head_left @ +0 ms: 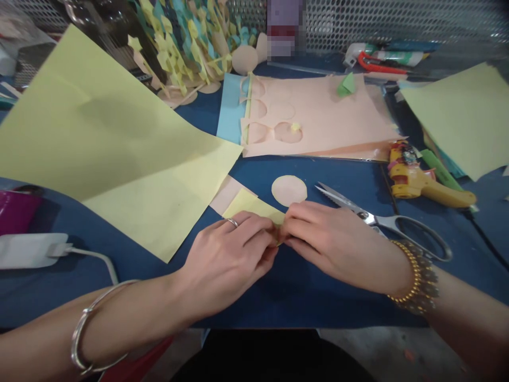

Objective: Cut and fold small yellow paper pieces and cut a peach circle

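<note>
From the head camera, the left hand and the right hand meet low in the middle of the view. Their fingers are curled closed, and both pinch the end of a yellow paper strip between them. The strip's far end lies on a small pale pink paper piece. The left hand wears a thin ring and a silver bangle; the right wrist carries a gold beaded bracelet.

A pale pink paper circle lies just above the hands on the dark blue worktop. Steel scissors lie open beside the right hand, near a yellow hot glue gun. Farther up, a pink paper sheet with round cut-outs overlaps a light blue sheet. Large yellow-green paper sheets spread to the left and right.

The containers are hard to read: a dark glass vessel stands behind a tall paper-cut construction, and its contents cannot be seen. A pixelated upright package is too blurred to tell. A magenta pouch sits at the left edge, near a white power adapter.
</note>
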Demonstrator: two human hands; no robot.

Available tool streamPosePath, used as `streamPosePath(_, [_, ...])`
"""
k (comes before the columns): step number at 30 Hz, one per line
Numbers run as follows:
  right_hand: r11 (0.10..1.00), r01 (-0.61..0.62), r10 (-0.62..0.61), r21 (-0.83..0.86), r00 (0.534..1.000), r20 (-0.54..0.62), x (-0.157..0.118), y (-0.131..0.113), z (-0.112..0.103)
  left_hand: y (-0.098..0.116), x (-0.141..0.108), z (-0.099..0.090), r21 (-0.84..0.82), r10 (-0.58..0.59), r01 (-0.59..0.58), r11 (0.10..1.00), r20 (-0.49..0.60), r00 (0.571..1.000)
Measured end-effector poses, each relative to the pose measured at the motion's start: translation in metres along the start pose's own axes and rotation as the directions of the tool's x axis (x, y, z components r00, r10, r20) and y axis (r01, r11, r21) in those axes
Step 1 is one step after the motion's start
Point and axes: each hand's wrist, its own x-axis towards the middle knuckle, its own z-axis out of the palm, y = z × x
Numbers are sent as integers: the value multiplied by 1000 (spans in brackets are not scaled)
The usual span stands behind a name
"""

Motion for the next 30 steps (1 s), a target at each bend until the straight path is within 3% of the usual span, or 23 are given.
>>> streamPosePath(8, [990,-136,136,43,991,0,4,-6,-1,1,2,0,-3,6,-6,1000,3,1000])
streamPosePath(15, [987,-153,152,56,988,29,2,-3,-4,3,4,2,-24,14,-14,1000,-14,1000])
streamPosePath(23, [990,62,-57,124,997,-48,-1,9,-4,3,4,1,-56,-10,9,998,-22,1000])
streamPosePath(30, [996,76,-79,-46,994,-70,0,2,1,2,4,1,-42,6,-6,999,-11,1000])
